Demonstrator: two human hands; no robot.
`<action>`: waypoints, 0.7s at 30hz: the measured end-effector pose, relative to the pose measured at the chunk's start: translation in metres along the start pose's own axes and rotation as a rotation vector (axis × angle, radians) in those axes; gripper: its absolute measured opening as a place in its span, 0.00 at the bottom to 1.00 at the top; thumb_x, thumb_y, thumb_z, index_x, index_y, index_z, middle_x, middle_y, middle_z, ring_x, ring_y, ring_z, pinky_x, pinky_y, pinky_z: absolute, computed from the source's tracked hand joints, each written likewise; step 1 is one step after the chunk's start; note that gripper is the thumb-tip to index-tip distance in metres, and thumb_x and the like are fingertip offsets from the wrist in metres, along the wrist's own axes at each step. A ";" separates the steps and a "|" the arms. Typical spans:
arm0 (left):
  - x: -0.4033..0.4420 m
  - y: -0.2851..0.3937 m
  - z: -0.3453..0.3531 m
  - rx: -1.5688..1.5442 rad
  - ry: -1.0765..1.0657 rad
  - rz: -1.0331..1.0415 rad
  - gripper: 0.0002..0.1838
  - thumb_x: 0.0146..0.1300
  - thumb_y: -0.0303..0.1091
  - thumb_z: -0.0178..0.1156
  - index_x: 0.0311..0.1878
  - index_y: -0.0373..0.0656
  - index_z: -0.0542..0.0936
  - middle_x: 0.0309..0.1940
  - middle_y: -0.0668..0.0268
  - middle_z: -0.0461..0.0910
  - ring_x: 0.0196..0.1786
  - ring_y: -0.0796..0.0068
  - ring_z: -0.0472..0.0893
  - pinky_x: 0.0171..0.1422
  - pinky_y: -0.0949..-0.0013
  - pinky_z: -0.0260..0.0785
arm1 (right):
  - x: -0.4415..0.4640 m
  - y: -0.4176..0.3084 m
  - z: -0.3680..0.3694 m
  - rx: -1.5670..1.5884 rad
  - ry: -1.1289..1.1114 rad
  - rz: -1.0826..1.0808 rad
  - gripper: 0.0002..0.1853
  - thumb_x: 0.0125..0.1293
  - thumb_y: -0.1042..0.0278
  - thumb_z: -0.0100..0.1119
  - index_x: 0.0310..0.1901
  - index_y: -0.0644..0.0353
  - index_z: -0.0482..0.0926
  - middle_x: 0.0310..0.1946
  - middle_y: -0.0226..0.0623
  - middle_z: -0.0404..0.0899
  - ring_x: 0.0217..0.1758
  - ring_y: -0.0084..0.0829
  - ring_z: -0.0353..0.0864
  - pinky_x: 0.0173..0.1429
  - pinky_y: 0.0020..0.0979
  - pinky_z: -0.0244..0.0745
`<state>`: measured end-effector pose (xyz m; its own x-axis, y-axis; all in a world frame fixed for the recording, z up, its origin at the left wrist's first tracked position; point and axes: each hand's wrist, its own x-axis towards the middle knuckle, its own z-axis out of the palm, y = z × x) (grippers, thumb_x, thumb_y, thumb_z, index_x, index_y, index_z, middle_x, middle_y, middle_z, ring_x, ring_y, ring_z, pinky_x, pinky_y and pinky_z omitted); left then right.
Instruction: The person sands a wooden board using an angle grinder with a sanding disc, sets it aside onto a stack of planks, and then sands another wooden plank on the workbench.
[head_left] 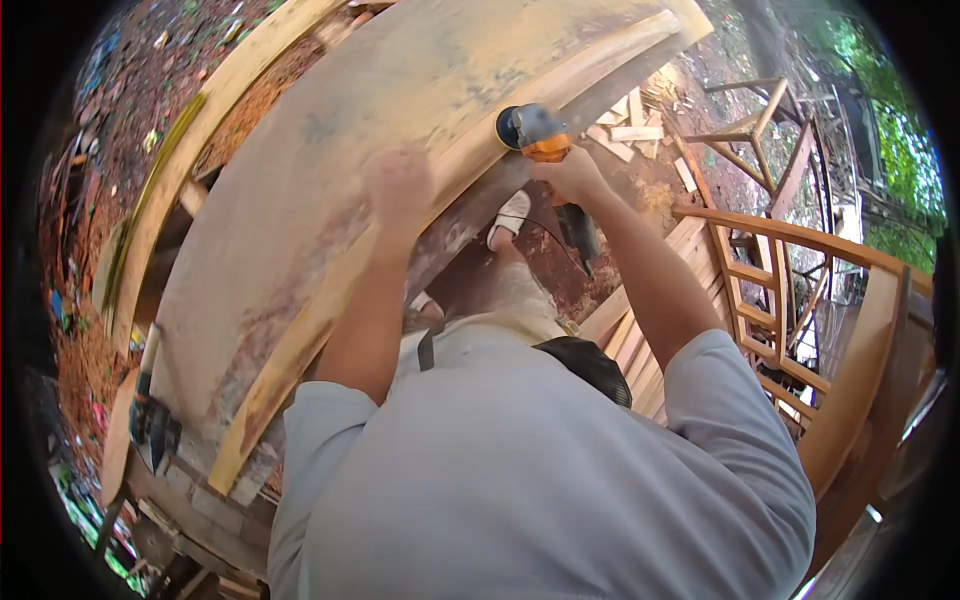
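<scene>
My right hand (572, 178) is wrapped round an orange and dark angle grinder (545, 146), with a round disc (508, 128) at its head. The disc meets the edge of a long pale wooden plank (470, 160) that lies along the near side of a wide worktop (300, 150). The tool's dark rear end hangs below my fist, and a thin cord trails from it. My left hand (398, 180) is over the worktop beside the plank, smeared by motion, so its fingers cannot be made out.
Another power tool (152, 425) rests at the worktop's lower left corner. Offcuts (635, 128) litter the ground beyond the plank. Wooden chair-like frames (775, 270) and stacked boards (690, 265) stand close on my right. A long curved timber (165, 205) runs along the left.
</scene>
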<state>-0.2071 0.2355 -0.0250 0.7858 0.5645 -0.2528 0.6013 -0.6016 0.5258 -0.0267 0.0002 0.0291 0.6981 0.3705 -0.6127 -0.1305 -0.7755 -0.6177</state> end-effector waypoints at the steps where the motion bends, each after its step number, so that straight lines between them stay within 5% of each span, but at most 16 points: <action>1: -0.028 0.018 -0.016 -0.323 -0.106 -0.159 0.22 0.70 0.50 0.57 0.45 0.38 0.86 0.45 0.45 0.87 0.46 0.46 0.86 0.53 0.52 0.77 | -0.007 0.006 0.020 -0.067 0.032 -0.063 0.26 0.52 0.57 0.74 0.49 0.68 0.85 0.39 0.45 0.88 0.40 0.36 0.89 0.48 0.38 0.83; 3: -0.071 0.002 0.040 -0.820 -0.247 -0.254 0.25 0.70 0.50 0.60 0.48 0.32 0.83 0.47 0.42 0.86 0.35 0.43 0.84 0.47 0.53 0.78 | -0.023 0.017 0.053 -0.062 -0.003 -0.048 0.27 0.51 0.56 0.74 0.50 0.67 0.85 0.40 0.45 0.89 0.43 0.37 0.89 0.51 0.38 0.82; 6: -0.125 0.005 0.043 -0.891 -0.253 -0.029 0.33 0.75 0.63 0.58 0.45 0.35 0.86 0.38 0.62 0.87 0.35 0.73 0.85 0.37 0.69 0.77 | -0.060 0.007 0.095 -0.117 -0.049 -0.056 0.29 0.50 0.55 0.77 0.51 0.66 0.85 0.42 0.44 0.89 0.46 0.38 0.90 0.53 0.37 0.82; 8: -0.143 0.015 0.026 -1.377 -0.433 -0.462 0.34 0.73 0.65 0.59 0.49 0.35 0.85 0.40 0.63 0.87 0.37 0.72 0.86 0.40 0.70 0.80 | -0.089 0.000 0.120 0.005 -0.063 -0.176 0.32 0.50 0.53 0.79 0.53 0.66 0.84 0.43 0.46 0.89 0.47 0.39 0.90 0.54 0.37 0.82; 10: -0.159 0.005 0.019 -1.429 -0.466 -0.484 0.35 0.72 0.66 0.60 0.55 0.37 0.85 0.43 0.63 0.88 0.39 0.72 0.88 0.41 0.68 0.82 | -0.103 0.003 0.143 -0.008 -0.098 -0.155 0.34 0.50 0.52 0.80 0.54 0.67 0.82 0.45 0.49 0.89 0.50 0.43 0.90 0.56 0.39 0.82; 12: -0.174 -0.002 0.011 -1.380 -0.342 -0.570 0.35 0.70 0.66 0.62 0.56 0.38 0.85 0.44 0.62 0.88 0.39 0.71 0.89 0.44 0.66 0.84 | -0.116 0.002 0.167 -0.342 -0.069 -0.208 0.35 0.52 0.52 0.79 0.56 0.67 0.79 0.48 0.52 0.88 0.53 0.48 0.89 0.57 0.41 0.82; 14: -0.194 -0.016 -0.003 -1.371 -0.323 -0.582 0.36 0.70 0.67 0.61 0.57 0.39 0.85 0.43 0.62 0.88 0.39 0.70 0.89 0.44 0.64 0.85 | -0.128 0.001 0.190 -0.171 -0.237 -0.270 0.28 0.56 0.59 0.78 0.51 0.69 0.78 0.43 0.53 0.87 0.49 0.43 0.90 0.52 0.40 0.83; 17: -0.224 -0.042 -0.015 -1.509 -0.199 -0.669 0.34 0.72 0.65 0.60 0.55 0.37 0.85 0.38 0.61 0.87 0.32 0.72 0.88 0.34 0.71 0.82 | -0.156 -0.031 0.210 -0.316 -0.269 -0.262 0.33 0.58 0.54 0.76 0.54 0.71 0.74 0.44 0.59 0.86 0.49 0.51 0.89 0.53 0.43 0.82; 19: -0.238 -0.068 -0.017 -1.499 -0.142 -0.673 0.37 0.73 0.68 0.55 0.62 0.39 0.81 0.44 0.62 0.88 0.41 0.68 0.90 0.46 0.62 0.86 | -0.159 -0.039 0.222 -0.369 -0.424 -0.368 0.35 0.62 0.50 0.72 0.57 0.71 0.70 0.46 0.61 0.85 0.48 0.55 0.88 0.53 0.44 0.82; 21: -0.248 -0.077 -0.031 -1.518 -0.165 -0.676 0.37 0.74 0.68 0.55 0.63 0.40 0.81 0.46 0.62 0.87 0.42 0.67 0.90 0.47 0.62 0.86 | -0.154 -0.045 0.225 -0.358 -0.554 -0.366 0.36 0.63 0.47 0.70 0.58 0.72 0.70 0.47 0.62 0.85 0.49 0.56 0.87 0.54 0.43 0.82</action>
<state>-0.4527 0.1591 0.0222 0.5258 0.3559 -0.7726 0.2160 0.8226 0.5259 -0.2869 0.0930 0.0406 0.1844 0.7660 -0.6158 0.3445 -0.6372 -0.6894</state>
